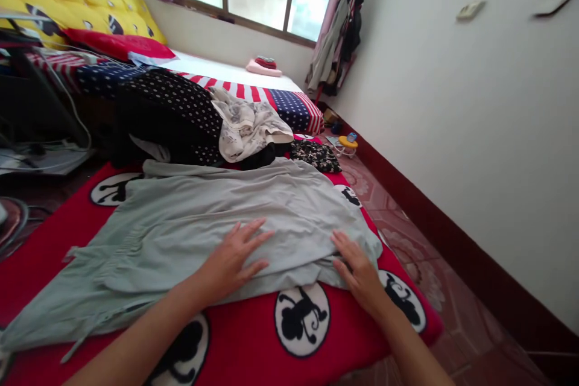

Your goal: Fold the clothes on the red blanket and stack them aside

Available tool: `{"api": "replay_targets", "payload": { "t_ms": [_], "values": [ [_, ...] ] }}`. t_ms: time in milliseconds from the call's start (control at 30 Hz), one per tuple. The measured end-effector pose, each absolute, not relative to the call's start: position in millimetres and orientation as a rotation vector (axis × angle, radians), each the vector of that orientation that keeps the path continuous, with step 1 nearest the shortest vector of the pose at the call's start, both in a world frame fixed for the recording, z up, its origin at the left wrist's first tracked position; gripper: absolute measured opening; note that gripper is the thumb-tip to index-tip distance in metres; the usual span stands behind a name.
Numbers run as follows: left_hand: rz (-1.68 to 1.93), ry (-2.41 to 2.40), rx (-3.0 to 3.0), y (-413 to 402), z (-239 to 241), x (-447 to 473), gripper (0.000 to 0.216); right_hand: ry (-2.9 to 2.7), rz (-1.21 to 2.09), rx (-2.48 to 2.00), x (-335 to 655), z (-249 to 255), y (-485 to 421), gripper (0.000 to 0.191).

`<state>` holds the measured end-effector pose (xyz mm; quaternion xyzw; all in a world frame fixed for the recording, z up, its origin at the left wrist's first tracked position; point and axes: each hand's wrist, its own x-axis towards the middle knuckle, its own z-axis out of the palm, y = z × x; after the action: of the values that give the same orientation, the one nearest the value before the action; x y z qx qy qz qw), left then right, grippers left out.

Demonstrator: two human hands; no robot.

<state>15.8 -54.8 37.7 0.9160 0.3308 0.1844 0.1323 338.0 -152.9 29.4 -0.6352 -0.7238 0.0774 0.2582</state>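
Observation:
A pale grey-green garment [190,211] lies spread out across a red blanket [244,332] with monkey patches. Gathered stitching and thin drawstrings show toward its left end. My left hand [235,256] rests on the middle of the cloth with its fingers spread. Near the garment's right end, my right hand [355,265] lies on the fabric, fingers stretched out and somewhat apart. Neither hand grips anything. Some small folds run through the cloth between and around the hands.
Behind the garment sit a black polka-dot cloth pile [176,108], a cream floral cloth [248,123] and a dark floral cloth [316,155]. A white wall [474,120] rises at right. A small yellow stool [347,142] stands on the tiled floor.

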Motion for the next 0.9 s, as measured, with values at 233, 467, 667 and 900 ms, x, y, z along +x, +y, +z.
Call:
{"api": "replay_targets", "payload": {
  "t_ms": [233,467,667,900],
  "values": [
    [0.579,0.743,2.688,-75.2,21.9,26.3,0.051,-1.712,0.053,-1.772,367.3,19.4,-179.3,0.035],
    [0.630,0.741,2.827,-99.9,17.2,-21.5,0.018,-1.503,-0.032,-2.071,387.6,29.8,-191.5,0.034],
    [0.689,0.790,2.856,-99.9,7.2,-45.8,0.024,-1.440,0.263,-2.295,391.7,27.3,-200.6,0.031],
    [0.509,0.778,2.793,-96.5,25.3,-43.8,0.033,-1.349,0.192,-2.315,402.6,24.2,-197.3,0.032]
  ]
}}
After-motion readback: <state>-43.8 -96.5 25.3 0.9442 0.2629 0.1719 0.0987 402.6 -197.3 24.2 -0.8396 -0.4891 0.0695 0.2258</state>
